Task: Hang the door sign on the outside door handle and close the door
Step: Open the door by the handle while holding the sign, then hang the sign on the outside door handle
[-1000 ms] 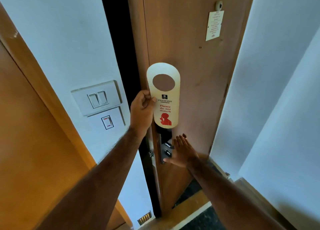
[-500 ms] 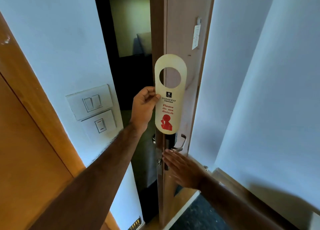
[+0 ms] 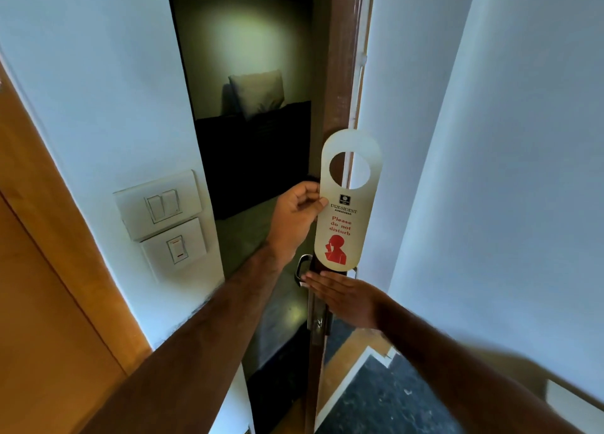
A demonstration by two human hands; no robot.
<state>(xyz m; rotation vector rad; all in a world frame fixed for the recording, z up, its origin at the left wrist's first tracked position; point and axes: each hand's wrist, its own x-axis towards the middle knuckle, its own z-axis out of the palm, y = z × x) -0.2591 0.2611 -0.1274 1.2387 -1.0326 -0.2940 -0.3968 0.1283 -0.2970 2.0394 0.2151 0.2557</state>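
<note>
Left hand [image 3: 299, 216] pinches flat, round-topped card door sign [image 3: 348, 201] beside wooden door [image 3: 340, 74] edge; right hand [image 3: 343, 298] flat, open, below sign.

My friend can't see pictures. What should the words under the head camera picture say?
A person's left hand holds a white "Please do not disturb" door sign upright in front of the edge of a wooden door that stands open. The right hand lies flat against the door edge just below the sign, by a metal handle. A dim room shows through the gap.
</note>
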